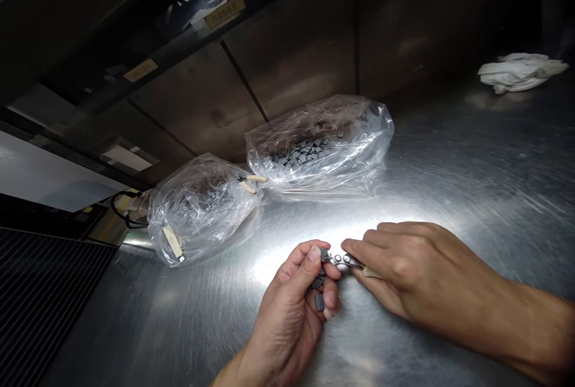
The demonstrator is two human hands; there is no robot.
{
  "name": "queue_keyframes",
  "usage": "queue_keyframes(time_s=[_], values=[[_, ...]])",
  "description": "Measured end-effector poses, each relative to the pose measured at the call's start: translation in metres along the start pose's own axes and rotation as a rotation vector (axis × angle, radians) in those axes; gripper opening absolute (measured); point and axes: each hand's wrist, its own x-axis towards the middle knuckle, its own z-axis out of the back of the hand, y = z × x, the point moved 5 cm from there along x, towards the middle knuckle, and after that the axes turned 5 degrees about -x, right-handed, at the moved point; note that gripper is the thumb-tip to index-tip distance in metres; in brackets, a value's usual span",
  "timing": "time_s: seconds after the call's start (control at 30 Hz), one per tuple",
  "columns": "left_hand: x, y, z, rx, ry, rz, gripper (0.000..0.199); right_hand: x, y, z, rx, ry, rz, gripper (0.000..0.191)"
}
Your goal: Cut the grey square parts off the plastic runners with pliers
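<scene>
My left hand [290,309] is closed around several small grey plastic pieces [319,302]. Between its thumb and index finger it pinches one grey piece [324,254]. My right hand [408,273] is wrapped round a pair of small nippers [344,259], with metal jaws and what shows of a cream handle. The tips of the nippers meet the edge of the pinched piece; whether they bite into it I cannot tell. Both hands are just above the metal table [215,327]. The right palm and most of the handles are hidden.
A clear plastic bag [368,165] of grey pieces lies at the back, and another bag [202,228] to its left. Cream-handled nippers [252,182] rest between them. A cream-handled tool [173,243] lies on the left bag. White cloth [521,72] is bunched far right.
</scene>
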Motion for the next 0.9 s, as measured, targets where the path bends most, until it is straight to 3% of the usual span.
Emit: queue_keyframes(time_s=[0.4,0.9], values=[[0.000,-0.002,-0.004,0.021,0.010,-0.013,0.014,0.001,-0.017,0.003,0.025,-0.014,-0.098,0.016],[0.000,-0.004,-0.004,0.058,0.024,-0.019,0.017,0.002,-0.017,0.003,-0.002,-0.034,-0.070,0.014]])
